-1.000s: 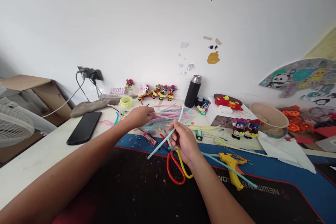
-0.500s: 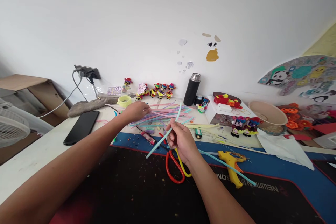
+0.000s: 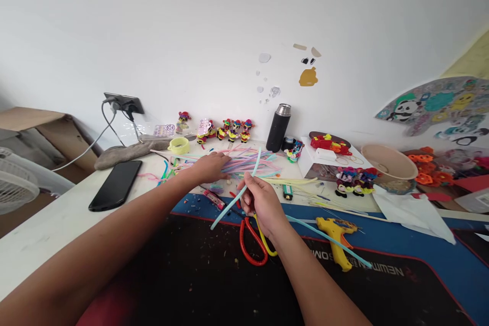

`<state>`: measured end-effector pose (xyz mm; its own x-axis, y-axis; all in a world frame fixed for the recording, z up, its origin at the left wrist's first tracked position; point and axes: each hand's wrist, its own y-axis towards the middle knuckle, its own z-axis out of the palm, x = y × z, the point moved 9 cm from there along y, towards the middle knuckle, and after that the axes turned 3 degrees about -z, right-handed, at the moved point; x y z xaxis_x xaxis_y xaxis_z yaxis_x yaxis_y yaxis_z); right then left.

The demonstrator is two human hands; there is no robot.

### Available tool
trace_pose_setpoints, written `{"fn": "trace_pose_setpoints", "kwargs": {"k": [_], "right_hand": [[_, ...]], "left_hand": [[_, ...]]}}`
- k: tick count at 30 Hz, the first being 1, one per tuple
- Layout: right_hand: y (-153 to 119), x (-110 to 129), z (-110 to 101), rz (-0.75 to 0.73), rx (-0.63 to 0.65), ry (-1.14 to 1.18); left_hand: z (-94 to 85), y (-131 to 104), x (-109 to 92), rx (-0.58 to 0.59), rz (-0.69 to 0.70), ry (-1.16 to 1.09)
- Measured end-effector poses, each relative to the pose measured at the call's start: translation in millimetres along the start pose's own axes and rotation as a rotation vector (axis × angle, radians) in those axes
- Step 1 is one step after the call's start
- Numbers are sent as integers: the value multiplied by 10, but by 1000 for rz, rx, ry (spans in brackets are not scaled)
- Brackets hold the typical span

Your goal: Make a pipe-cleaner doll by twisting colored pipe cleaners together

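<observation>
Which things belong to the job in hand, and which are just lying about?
Apparently in use:
long thin light-blue strip, held in the right hand
pile of thin pastel strips, at the left hand

Probably lying about:
black rectangular phone
black cylindrical flask
round beige bowl

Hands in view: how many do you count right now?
2: the left hand is at the pile of pastel stems; the right hand holds at least one light-blue stem. No others show.

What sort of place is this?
Likely a small craft workspace: a pile of pastel stems, a yellow glue gun and several small colorful figures share the tabletop.
</observation>
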<state>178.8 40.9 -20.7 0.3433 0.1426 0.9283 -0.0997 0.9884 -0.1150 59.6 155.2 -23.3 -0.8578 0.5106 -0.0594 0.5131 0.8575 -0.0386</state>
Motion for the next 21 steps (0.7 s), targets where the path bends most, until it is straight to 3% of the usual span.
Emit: {"fn": "trace_pose_setpoints", "kwargs": {"k": [5, 11, 21], "right_hand": [[-9, -12, 7, 9, 15, -28], [-19, -25, 25, 14, 35, -52], [-16, -67, 57, 9, 69, -83]], "left_hand": [[-94, 150, 109, -30, -1, -1], [-355, 174, 221, -39, -23, -102], [-711, 89, 167, 2, 55, -281]]}}
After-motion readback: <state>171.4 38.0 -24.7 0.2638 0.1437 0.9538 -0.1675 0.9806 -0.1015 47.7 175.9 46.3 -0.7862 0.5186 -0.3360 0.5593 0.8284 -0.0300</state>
